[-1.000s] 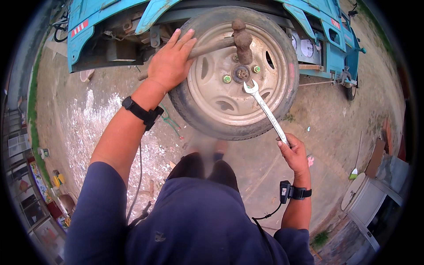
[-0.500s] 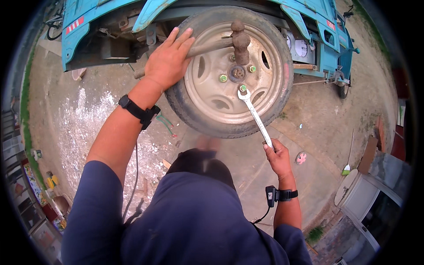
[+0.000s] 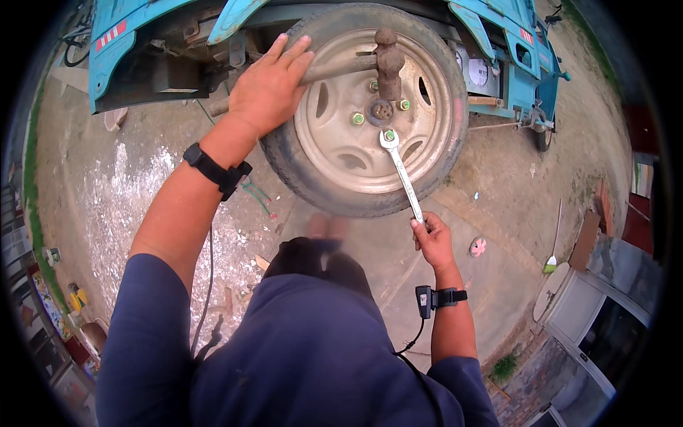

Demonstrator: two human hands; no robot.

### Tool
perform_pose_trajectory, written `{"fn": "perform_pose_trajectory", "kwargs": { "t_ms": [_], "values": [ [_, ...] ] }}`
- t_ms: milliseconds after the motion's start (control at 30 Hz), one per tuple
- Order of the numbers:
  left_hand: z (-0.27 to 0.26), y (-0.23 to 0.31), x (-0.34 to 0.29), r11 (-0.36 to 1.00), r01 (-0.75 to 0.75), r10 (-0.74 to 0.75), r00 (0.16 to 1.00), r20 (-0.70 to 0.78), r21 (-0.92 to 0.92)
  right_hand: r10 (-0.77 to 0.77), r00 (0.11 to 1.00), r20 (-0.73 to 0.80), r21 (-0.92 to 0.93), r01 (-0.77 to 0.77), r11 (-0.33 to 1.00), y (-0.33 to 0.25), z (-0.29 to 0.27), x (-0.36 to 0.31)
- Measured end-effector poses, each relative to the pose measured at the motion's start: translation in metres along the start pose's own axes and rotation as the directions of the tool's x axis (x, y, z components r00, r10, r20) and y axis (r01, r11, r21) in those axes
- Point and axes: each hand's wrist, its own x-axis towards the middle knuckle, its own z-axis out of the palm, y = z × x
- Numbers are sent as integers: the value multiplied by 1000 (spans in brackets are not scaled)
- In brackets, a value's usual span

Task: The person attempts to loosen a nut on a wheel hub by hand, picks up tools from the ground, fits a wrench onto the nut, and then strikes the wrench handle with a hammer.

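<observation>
My left hand point(image 3: 269, 91) lies over the handle of a hammer point(image 3: 341, 67), fingers stretched and slightly spread against the upper left of the tyre point(image 3: 302, 167); its thumb is hidden. The rusty hammer head stands in front of the cream wheel rim point(image 3: 327, 146), just above the hub point(image 3: 382, 111). In my right hand point(image 3: 432, 238), closed below the wheel, is the lower end of a silver open-end wrench point(image 3: 403, 174). Its jaw sits around the lowest green-tipped wheel nut point(image 3: 389, 135). More such nuts show around the hub.
The wheel is on a blue vehicle point(image 3: 117, 53). A green wire-like thing point(image 3: 256, 196) lies on the ground to the left, near pale flaked patches. To the right are a pink disc point(image 3: 477, 247), a broom point(image 3: 552, 263) and a white-framed door point(image 3: 587, 320).
The whole view has shifted slightly, the wheel now a little higher and further left. The wrench stands a bit steeper, with my right hand slightly higher and further left.
</observation>
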Motion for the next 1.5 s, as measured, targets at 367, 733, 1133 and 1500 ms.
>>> {"fn": "perform_pose_trajectory", "kwargs": {
  "t_ms": [367, 733, 1133, 1500],
  "values": [
    [3, 5, 9, 999, 43, -43, 999, 2, 8, -471, 839, 273, -799, 470, 374, -62, -10, 35],
    [-17, 34, -13, 972, 235, -236, 963, -130, -21, -802, 383, 459, -655, 755, -14, -54, -10, 95],
    [-72, 212, -243, 345, 853, -932, 361, -36, -391, -747, 523, 410, -483, 819, 309, -61, -14, 130],
    [-63, 440, -382, -72, 963, -933, 27, 359, -259, -776, 542, 321, -642, 727, 242, -73, -38, 126]
  ]
}}
